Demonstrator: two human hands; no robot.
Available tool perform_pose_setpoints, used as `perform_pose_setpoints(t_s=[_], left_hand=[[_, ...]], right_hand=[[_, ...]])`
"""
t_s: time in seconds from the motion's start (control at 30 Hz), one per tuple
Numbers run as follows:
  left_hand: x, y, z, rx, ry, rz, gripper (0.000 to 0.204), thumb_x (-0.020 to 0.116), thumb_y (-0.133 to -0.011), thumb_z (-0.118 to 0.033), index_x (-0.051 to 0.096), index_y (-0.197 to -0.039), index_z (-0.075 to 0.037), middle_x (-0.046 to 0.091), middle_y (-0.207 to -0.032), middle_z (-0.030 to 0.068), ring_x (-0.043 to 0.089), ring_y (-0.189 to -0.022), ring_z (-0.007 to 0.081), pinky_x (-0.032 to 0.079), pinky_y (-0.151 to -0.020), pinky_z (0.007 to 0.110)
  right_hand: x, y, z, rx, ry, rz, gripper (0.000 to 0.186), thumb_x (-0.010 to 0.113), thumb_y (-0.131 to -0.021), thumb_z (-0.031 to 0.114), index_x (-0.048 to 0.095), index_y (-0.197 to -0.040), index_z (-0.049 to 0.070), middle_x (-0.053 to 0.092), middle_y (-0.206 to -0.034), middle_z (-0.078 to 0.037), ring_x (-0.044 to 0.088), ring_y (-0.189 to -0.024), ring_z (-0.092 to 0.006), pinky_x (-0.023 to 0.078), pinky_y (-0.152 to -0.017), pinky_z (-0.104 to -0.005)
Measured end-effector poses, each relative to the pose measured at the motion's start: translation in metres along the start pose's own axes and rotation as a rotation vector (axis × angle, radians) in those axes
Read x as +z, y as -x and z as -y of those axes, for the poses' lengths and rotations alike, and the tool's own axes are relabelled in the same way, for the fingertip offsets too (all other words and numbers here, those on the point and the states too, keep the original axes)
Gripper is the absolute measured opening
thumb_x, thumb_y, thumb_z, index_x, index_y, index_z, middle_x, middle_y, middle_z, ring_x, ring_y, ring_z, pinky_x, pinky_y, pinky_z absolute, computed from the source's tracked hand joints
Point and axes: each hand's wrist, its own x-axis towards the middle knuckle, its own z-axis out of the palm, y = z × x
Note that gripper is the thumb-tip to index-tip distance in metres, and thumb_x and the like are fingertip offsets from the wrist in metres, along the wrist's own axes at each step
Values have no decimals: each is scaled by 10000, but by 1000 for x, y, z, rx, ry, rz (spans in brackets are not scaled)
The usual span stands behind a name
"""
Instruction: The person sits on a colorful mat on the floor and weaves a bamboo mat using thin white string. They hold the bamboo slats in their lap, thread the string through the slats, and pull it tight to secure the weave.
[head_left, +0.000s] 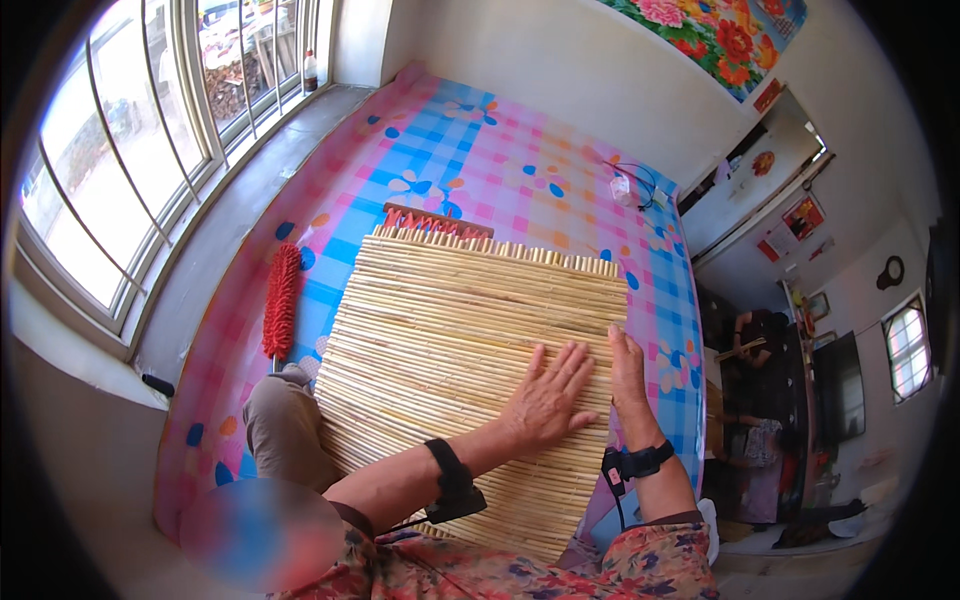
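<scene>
A mat of pale straw-coloured stalks (pixel 450 330), laid side by side, lies in front of me and over my lap. My left hand (pixel 550 398) rests flat on its right part, palm down with fingers stretched out. At the mat's right edge stands my right hand (pixel 627 370), its straight fingers upright along the stalk ends and nothing seen in its grip. Past the far edge of the mat, a brown bar with red cords or bristles (pixel 437 222) is partly covered by it. Black bands circle both my wrists.
A red fluffy duster (pixel 282 300) lies left of the mat, near my knee (pixel 285 425). Under everything spreads a checked, flowered sheet (pixel 520 150). A barred window (pixel 150 130) and grey sill are on the left. A cable (pixel 650 180) lies far right; two people sit beyond.
</scene>
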Motion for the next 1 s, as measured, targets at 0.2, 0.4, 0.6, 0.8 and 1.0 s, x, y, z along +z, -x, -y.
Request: perform_pose_setpoints(t_s=[0.2,0.4,0.6,0.8,1.0], left_hand=[[-16,55,-12,89,96,209,725,512,-948,-463,307,-1480,-17,237,-1581,169,175,-1484,302,92,-1195,519],[-84,137,45,-107,210,356,566,575,-959,-350,429,-1406,-36,319,-1536,203,277,-1445,330,223,-1176,501],[-150,220,154,-667,152,41,471,617,-949,-266,524,-1292,44,522,-1351,261,512,-1258,376,423,-1038,411],[-162,230,193,-776,262,-36,479,571,-977,-280,501,-1321,45,558,-1292,261,560,-1201,355,455,-991,399],[-126,262,254,-951,188,-127,609,615,-929,-353,453,-1367,38,579,-1247,295,593,-1142,388,465,-973,409]], right_hand=[[-8,3,-3,9,22,-17,393,507,-1015,339,650,-1015,-27,654,-940,-65,555,-867,-140,457,-804,-298],[-12,16,-1,35,-10,-61,418,523,-1006,364,651,-1061,-31,661,-980,-67,581,-889,-141,464,-813,-296],[-18,21,-13,14,2,-90,429,527,-1002,383,665,-1022,-23,659,-938,-58,569,-857,-136,462,-788,-297],[-20,27,-24,9,25,-126,454,526,-999,411,662,-1024,-22,653,-932,-58,564,-854,-139,462,-788,-298],[-23,33,-38,39,-89,-185,444,546,-988,413,667,-1020,-12,642,-938,-39,555,-870,-136,457,-797,-297]])
